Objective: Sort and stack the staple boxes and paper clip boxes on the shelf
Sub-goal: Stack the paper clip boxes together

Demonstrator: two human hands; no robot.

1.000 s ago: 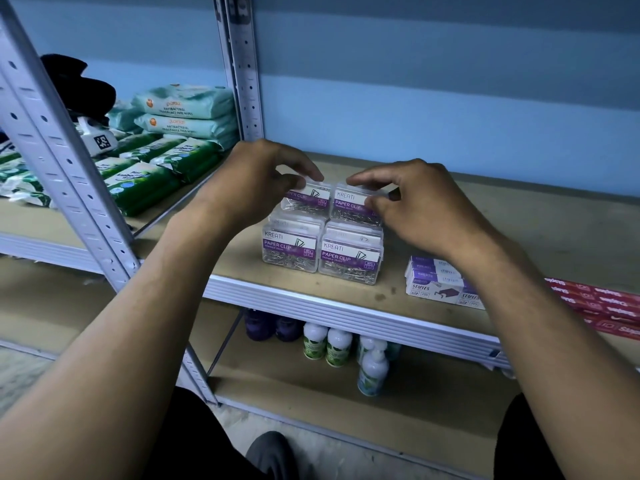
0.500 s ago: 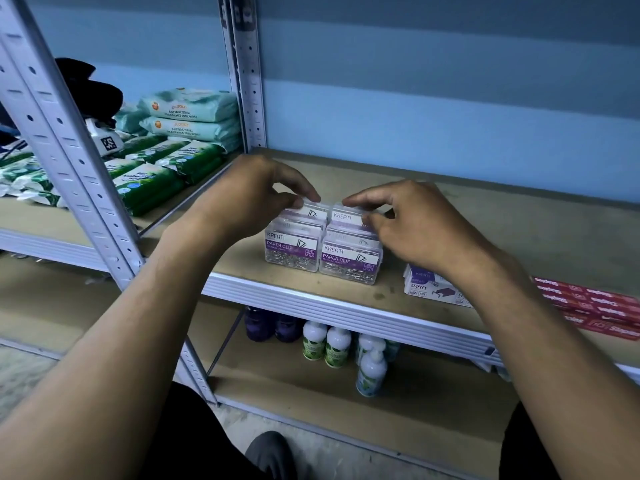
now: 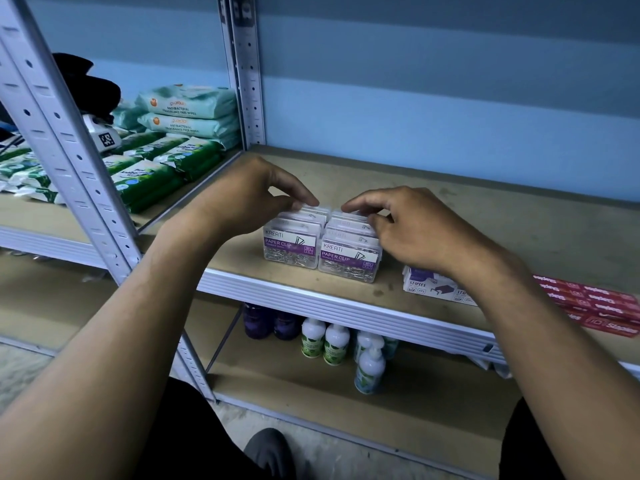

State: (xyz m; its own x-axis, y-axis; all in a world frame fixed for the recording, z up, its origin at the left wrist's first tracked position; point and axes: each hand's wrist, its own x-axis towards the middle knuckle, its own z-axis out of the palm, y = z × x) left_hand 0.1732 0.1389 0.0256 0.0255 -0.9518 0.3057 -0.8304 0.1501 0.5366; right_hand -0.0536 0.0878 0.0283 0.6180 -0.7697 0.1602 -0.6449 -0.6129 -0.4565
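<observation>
The brown shelf (image 3: 485,216) carries clear paper clip boxes (image 3: 320,249) in two touching rows near its front edge. At 3 o'clock from them lie white staple boxes (image 3: 427,287), then red staple boxes (image 3: 602,308) further right.

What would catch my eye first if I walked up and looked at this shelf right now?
Probably the two bare hands, left hand and right hand, fingertips resting on two rows of clear paper clip boxes near the shelf's front edge. To their right lie white staple boxes and red staple boxes. Green wipe packs fill the next bay left.
</observation>
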